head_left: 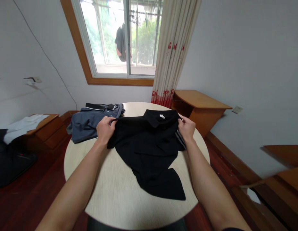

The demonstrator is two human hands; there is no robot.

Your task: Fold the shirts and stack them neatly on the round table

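A black polo shirt (149, 141) lies partly spread over the round table, collar at the far side with a white label inside. Its lower part is twisted and bunched toward the near right. My left hand (105, 129) pinches the shirt's left shoulder or sleeve edge. On the other side, my right hand (186, 129) grips the right shoulder, just above a sleeve with grey stripes. The cloth between both hands is drawn fairly straight. Close to my left hand sits a pile of folded grey-blue clothes (85, 123) with a black collar or band on top.
The round light-wood table (110, 192) carries the shirt and the clothes pile. Behind it are a window and a cream curtain (173, 48) with red flowers. A wooden desk (199, 99) stands at back right. At left, white cloth (26, 126) lies on a low wooden cabinet (48, 131).
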